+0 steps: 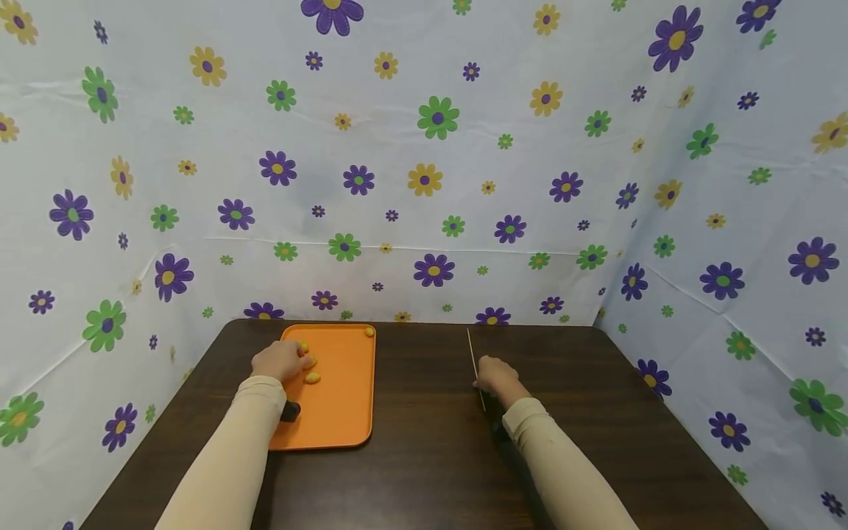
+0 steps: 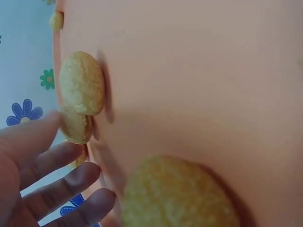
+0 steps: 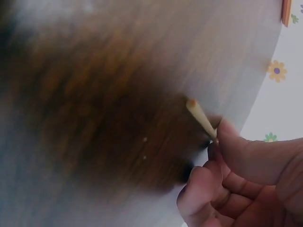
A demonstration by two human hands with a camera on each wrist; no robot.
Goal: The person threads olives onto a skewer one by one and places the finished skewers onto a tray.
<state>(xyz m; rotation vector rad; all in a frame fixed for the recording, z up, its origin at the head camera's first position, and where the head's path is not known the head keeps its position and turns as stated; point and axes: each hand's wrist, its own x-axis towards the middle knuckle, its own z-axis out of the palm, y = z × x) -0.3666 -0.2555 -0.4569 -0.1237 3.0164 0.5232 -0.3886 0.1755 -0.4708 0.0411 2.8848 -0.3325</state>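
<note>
My left hand (image 1: pixel 277 361) reaches over the left side of an orange tray (image 1: pixel 344 397). In the left wrist view its thumb and index finger pinch a yellow oval puff (image 2: pixel 76 126), while the other fingers are spread. A second puff (image 2: pixel 84 80) lies against that one, and a larger-looking puff (image 2: pixel 177 196) is close to the camera. My right hand (image 1: pixel 497 379), right of the tray, holds a thin wooden skewer (image 1: pixel 472 352) between thumb and fingers. One end of the skewer shows in the right wrist view, past the fingertips.
Another puff (image 1: pixel 369 332) lies in the tray's far right corner. The dark wooden table (image 1: pixel 424 456) runs back to a flowered cloth (image 1: pixel 397 147), which also hangs at both sides.
</note>
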